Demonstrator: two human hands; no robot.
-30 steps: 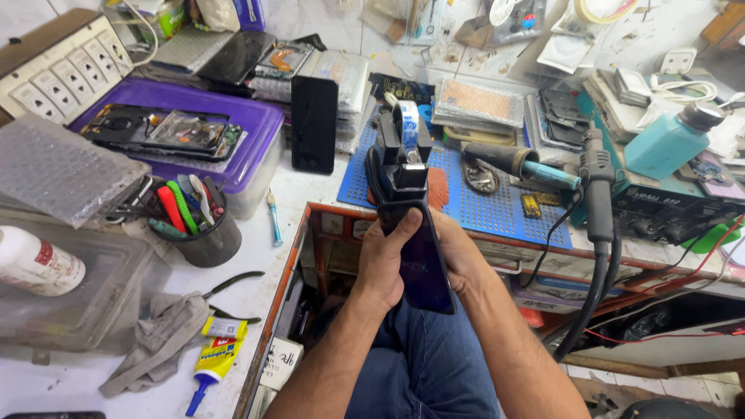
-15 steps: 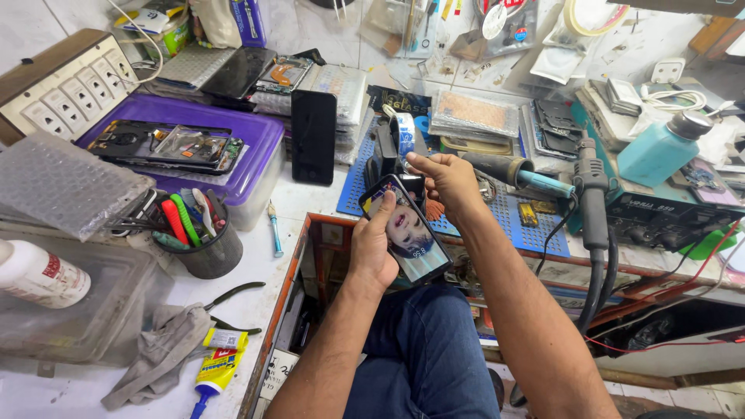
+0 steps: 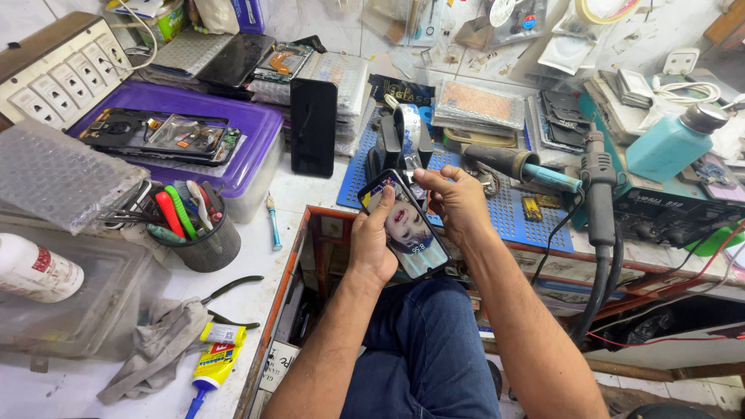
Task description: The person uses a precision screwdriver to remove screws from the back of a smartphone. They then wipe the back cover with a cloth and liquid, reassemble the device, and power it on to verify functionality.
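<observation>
The workbench (image 3: 310, 198) is carrying clutter from far left to far right, and the person is sitting at its open near edge. On the left, the large purple tub (image 3: 256, 159) is bearing opened phones and bare boards on its lid; what lies inside it cannot be told. Near left, a clear plastic box (image 3: 93, 310) is sitting with a white bottle (image 3: 35, 271) lying on top. Right of it, the dark cup (image 3: 203, 247) is holding a bunch of red, green and white tools, standing upright. On the far right, a teal bottle (image 3: 669, 147) is standing capped.

In the middle, over the person's lap, the phone (image 3: 405, 225) is being held face up with its screen lit and showing a picture. The left hand (image 3: 372, 240) is wrapping around the phone's left edge, fingers closed on it, thumb lying on the glass. The right hand (image 3: 459, 203) is pinching the phone's far top corner, fingers curled shut.

Judgement: the phone looks whole and is powering on, so assembly seems done; checking the screen appears to be what is left. The soldering iron (image 3: 512, 164) is lying unused on the blue mat (image 3: 535, 225).
</observation>
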